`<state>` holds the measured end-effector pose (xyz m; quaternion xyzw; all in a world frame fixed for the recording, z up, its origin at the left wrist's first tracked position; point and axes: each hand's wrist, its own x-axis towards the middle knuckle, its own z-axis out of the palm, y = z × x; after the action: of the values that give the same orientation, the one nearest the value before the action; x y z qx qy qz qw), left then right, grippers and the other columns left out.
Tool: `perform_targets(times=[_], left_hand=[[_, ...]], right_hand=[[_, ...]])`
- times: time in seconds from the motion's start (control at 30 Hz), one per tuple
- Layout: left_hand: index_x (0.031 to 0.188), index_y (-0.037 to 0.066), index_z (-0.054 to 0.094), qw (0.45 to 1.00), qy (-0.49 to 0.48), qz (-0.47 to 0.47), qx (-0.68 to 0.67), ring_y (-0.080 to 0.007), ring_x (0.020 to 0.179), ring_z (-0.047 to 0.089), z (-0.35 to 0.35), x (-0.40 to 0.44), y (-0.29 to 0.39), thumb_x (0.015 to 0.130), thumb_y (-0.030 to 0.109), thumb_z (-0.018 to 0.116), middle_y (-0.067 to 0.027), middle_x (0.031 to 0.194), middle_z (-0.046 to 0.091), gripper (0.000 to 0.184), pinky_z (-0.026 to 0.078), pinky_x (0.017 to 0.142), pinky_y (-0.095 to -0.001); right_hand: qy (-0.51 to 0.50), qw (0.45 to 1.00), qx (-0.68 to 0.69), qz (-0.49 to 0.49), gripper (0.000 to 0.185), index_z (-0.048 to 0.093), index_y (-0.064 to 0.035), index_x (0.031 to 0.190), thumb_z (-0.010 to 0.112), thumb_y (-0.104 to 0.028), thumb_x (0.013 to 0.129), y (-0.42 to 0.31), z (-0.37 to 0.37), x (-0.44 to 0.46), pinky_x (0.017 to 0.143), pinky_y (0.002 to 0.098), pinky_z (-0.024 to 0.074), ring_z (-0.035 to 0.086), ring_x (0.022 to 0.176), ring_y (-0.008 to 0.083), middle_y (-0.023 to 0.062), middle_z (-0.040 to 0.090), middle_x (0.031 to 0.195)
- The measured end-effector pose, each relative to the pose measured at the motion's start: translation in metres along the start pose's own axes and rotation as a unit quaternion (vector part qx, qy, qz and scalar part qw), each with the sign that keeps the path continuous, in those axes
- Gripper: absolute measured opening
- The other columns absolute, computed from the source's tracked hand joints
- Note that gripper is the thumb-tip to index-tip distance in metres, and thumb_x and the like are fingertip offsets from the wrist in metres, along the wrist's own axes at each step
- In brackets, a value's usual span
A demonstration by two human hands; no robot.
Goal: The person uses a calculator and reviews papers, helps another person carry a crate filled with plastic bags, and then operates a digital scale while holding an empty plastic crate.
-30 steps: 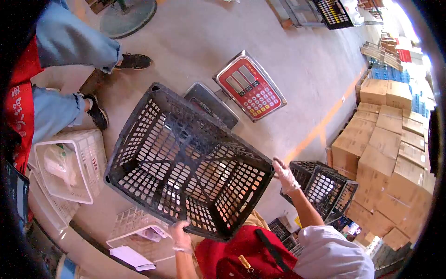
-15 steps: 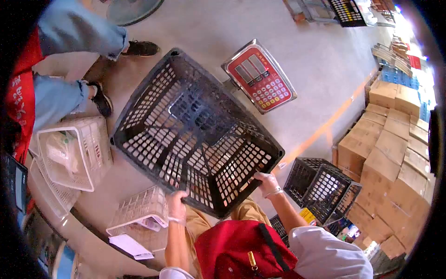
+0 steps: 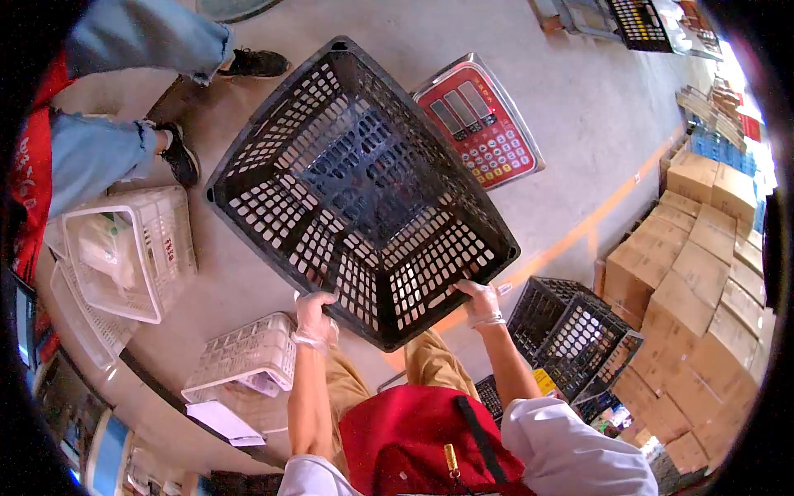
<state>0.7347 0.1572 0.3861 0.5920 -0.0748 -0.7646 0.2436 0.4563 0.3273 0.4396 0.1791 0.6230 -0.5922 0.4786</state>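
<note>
In front of me I hold a large black plastic crate (image 3: 389,331) with slotted sides, its open top tilted toward me. My left hand (image 3: 313,318), in a thin clear glove, grips its near rim at the left. Gloved the same way, my right hand (image 3: 478,302) is closed on the rim at the right. The crate's inside shows only its dark, slotted bottom. Just beyond its right side is a scale display (image 3: 480,120) with a red panel and keypad, partly covered by the crate. My fingers under the rim are hidden.
White crates (image 3: 169,256) and another white crate (image 3: 248,355) stand at the left. A person in jeans (image 3: 107,157) stands at upper left. On the right are black crates (image 3: 571,339) and stacked cardboard boxes (image 3: 695,273). An orange line (image 3: 612,202) crosses the floor.
Both my hands have moved the crate forward, away from my body, and it now covers part of the scale display. My grip on the rim is the same.
</note>
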Motion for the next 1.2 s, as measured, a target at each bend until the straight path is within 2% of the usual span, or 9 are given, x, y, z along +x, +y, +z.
perform_targets(times=[0.13, 0.2, 0.37, 0.4, 0.47, 0.57, 0.63, 0.8, 1.2], left_hand=[[0.12, -0.003, 0.047, 0.999, -0.015, 0.026, 0.028, -0.0216, 0.078, 0.061, -0.001, 0.003, -0.005, 0.057, -0.011, 0.053, -0.0102, 0.098, 0.06, 0.064, 0.052, 0.07, -0.0301], [0.098, -0.004, 0.059, 0.998, -0.017, 0.034, 0.052, -0.0229, 0.083, 0.059, 0.0, 0.002, -0.005, 0.059, -0.008, 0.051, -0.0111, 0.093, 0.061, 0.039, 0.051, 0.078, -0.0327], [0.103, -0.001, 0.058, 1.0, -0.001, 0.022, 0.022, -0.0219, 0.078, 0.06, -0.001, 0.006, -0.01, 0.058, -0.009, 0.053, -0.0093, 0.088, 0.061, 0.045, 0.05, 0.073, -0.032], [0.098, -0.001, 0.06, 0.969, -0.062, 0.086, 0.221, -0.0219, 0.074, 0.06, -0.007, 0.002, -0.005, 0.059, -0.009, 0.053, -0.0081, 0.083, 0.062, 0.041, 0.05, 0.072, -0.0316], [0.09, -0.001, 0.063, 0.999, 0.005, -0.002, 0.032, -0.021, 0.075, 0.061, -0.005, 0.002, -0.009, 0.062, -0.009, 0.056, -0.0089, 0.083, 0.063, 0.03, 0.05, 0.071, -0.0316], [0.081, -0.003, 0.064, 0.999, 0.003, 0.021, 0.026, -0.018, 0.078, 0.06, 0.016, -0.011, -0.003, 0.064, -0.003, 0.061, -0.0088, 0.084, 0.064, 0.017, 0.049, 0.072, -0.0295], [0.085, -0.004, 0.064, 0.995, -0.009, 0.019, 0.099, -0.0178, 0.079, 0.06, 0.009, -0.012, -0.003, 0.066, -0.001, 0.063, -0.0088, 0.086, 0.064, 0.019, 0.048, 0.072, -0.0291], [0.102, -0.001, 0.061, 0.981, -0.048, 0.039, 0.186, -0.0164, 0.092, 0.059, 0.003, -0.01, 0.0, 0.077, 0.008, 0.065, -0.008, 0.106, 0.06, 0.026, 0.048, 0.083, -0.0313], [0.12, 0.01, 0.047, 0.999, -0.022, -0.001, 0.022, -0.014, 0.093, 0.053, -0.026, -0.069, -0.008, 0.084, 0.03, 0.06, -0.0014, 0.105, 0.055, 0.043, 0.041, 0.077, -0.0302]], right_hand=[[0.008, 0.999, -0.035, 0.003, 0.038, 0.052, -0.0002, 0.107, 0.058, 0.005, 0.07, 0.005, -0.004, 0.006, 0.072, 0.0324, 0.0487, 0.058, 0.076, 0.0213, 0.0083, 0.059, 0.089], [-0.006, 1.0, -0.014, -0.005, 0.04, 0.051, -0.0009, 0.109, 0.058, 0.005, 0.07, 0.008, -0.006, 0.012, 0.072, 0.0323, 0.0485, 0.058, 0.076, 0.0209, 0.008, 0.06, 0.089], [-0.066, 0.993, -0.076, -0.07, 0.041, 0.05, -0.0028, 0.109, 0.06, 0.006, 0.071, 0.042, -0.048, 0.04, 0.073, 0.0341, 0.0486, 0.057, 0.077, 0.0208, 0.0068, 0.058, 0.091], [-0.075, 0.99, -0.085, -0.088, 0.039, 0.051, -0.0028, 0.109, 0.06, 0.006, 0.071, 0.042, -0.047, 0.039, 0.073, 0.0338, 0.0487, 0.057, 0.078, 0.0206, 0.0067, 0.058, 0.092], [-0.092, 0.983, -0.103, -0.124, 0.036, 0.052, -0.0029, 0.107, 0.06, 0.006, 0.073, 0.044, -0.047, 0.037, 0.074, 0.0334, 0.0488, 0.058, 0.079, 0.0201, 0.0066, 0.058, 0.092], [-0.058, 0.985, -0.105, -0.126, 0.019, 0.064, -0.003, 0.086, 0.061, 0.006, 0.07, 0.037, -0.039, 0.032, 0.072, 0.0306, 0.0496, 0.062, 0.077, 0.0207, 0.0066, 0.064, 0.087], [-0.008, 1.0, 0.009, -0.01, 0.022, 0.062, -0.0052, 0.094, 0.066, -0.003, 0.072, 0.023, -0.021, 0.021, 0.069, 0.0317, 0.0484, 0.059, 0.076, 0.0182, 0.0035, 0.062, 0.088], [0.067, 0.997, -0.037, 0.004, 0.034, 0.059, -0.0072, 0.102, 0.071, -0.021, 0.074, 0.014, -0.015, 0.021, 0.067, 0.0327, 0.0468, 0.056, 0.08, 0.0149, 0.0011, 0.06, 0.092], [0.087, 0.99, -0.09, 0.069, 0.056, 0.044, -0.0159, 0.128, 0.058, -0.046, 0.083, 0.024, -0.053, -0.058, 0.088, 0.0376, 0.0372, 0.051, 0.106, 0.0193, 0.0024, 0.053, 0.119]])
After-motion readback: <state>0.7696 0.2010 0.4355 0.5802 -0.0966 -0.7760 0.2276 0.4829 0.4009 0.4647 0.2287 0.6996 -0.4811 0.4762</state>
